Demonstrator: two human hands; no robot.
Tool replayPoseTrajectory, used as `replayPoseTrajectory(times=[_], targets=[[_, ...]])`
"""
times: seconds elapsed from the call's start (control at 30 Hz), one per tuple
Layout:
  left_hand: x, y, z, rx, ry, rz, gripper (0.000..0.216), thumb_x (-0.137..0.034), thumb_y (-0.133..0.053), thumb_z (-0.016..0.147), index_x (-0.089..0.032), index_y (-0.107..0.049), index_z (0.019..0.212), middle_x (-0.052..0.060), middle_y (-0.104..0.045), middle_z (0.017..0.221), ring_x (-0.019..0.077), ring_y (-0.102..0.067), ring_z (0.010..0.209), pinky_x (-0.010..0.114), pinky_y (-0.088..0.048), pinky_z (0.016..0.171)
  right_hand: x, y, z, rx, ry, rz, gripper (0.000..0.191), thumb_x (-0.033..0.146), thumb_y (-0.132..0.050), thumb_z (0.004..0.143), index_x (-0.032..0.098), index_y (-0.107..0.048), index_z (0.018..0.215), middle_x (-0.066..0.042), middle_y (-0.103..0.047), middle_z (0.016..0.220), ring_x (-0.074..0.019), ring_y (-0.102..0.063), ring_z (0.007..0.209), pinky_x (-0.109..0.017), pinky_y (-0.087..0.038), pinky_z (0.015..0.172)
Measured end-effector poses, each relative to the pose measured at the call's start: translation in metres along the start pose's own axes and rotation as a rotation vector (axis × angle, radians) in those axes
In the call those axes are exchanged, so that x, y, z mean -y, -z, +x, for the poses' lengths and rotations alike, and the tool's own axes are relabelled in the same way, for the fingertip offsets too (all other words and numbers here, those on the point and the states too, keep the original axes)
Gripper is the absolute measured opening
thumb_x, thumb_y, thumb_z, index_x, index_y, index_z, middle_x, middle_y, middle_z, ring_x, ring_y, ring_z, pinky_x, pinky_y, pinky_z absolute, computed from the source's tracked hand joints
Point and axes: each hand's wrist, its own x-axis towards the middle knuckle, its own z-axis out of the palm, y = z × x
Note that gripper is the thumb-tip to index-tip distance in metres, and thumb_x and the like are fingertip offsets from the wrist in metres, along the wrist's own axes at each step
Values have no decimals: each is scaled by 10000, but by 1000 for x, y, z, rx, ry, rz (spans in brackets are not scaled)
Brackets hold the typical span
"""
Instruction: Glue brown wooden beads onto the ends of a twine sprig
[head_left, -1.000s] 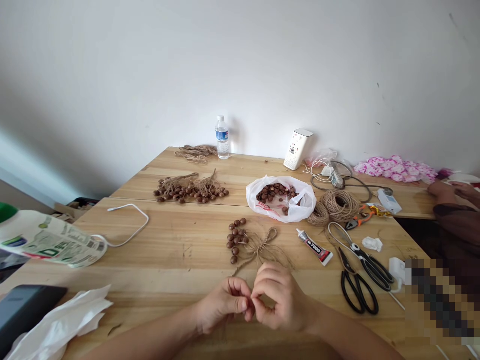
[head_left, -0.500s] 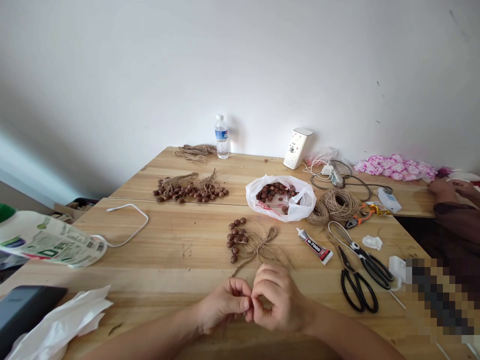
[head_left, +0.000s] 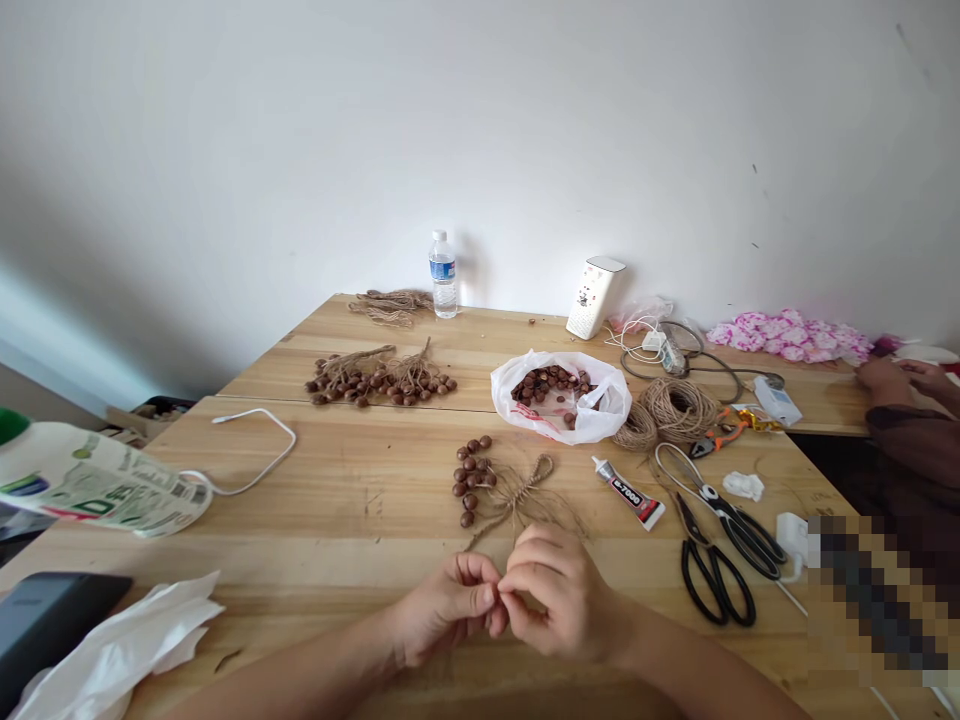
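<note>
My left hand (head_left: 454, 610) and my right hand (head_left: 559, 595) meet fingertip to fingertip above the near part of the table. Both are closed in a pinch, and whatever lies between the fingers is too small or hidden to make out. Just beyond them lies a bundle of jute twine (head_left: 517, 495) with a braided loop at its top and loose strands fanning out, some running down behind my right hand. Several round brown beads (head_left: 469, 478), glossy and nut-like, sit at strand ends on the bundle's left side.
A white plastic bag (head_left: 615, 410) holds more brown pieces. Beaded twine bunches (head_left: 382, 380) lie farther back. At right are twine coils (head_left: 679, 408), a glue tube (head_left: 630, 495), black-handled scissors (head_left: 712, 570) and pliers (head_left: 720, 437). A bottle (head_left: 105, 480) stands left. Another person's hands (head_left: 892, 380) are far right.
My fingertips have shifted slightly, with the right hand's pinch moving a little up and left against the left hand. The things on the table lie as before.
</note>
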Motion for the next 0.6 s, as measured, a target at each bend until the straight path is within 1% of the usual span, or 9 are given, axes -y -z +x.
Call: replayPoseTrajectory(times=[0.17, 0.37, 0.6], targets=[[0, 1, 0, -18, -15, 8, 235, -298, -841, 573, -139, -674, 619, 44, -691, 545, 121, -605, 517, 214, -407, 560, -1, -4, -2, 30, 31, -55, 84, 94, -526, 797, 163, -574, 794, -43, -603, 720, -166, -500, 705, -298, -428, 655], [-1, 1, 0, -41, -56, 68, 224, -293, -828, 595, -131, -676, 621, 36, -686, 538, 112, -594, 525, 212, -409, 570, 0, -2, -1, 44, 5, -62, 96, 91, -517, 809, 169, -560, 775, -32, -597, 708, -158, -498, 704, -281, -419, 650], [-1, 0, 0, -88, -82, 149, 209, -268, -816, 613, -121, -667, 616, 32, -692, 552, 112, -576, 530, 222, -408, 574, -2, -11, -2, -26, 33, -112, 148, 68, -459, 755, 188, -475, 671, -13, -530, 608, -157, -462, 628, -272, -380, 568]])
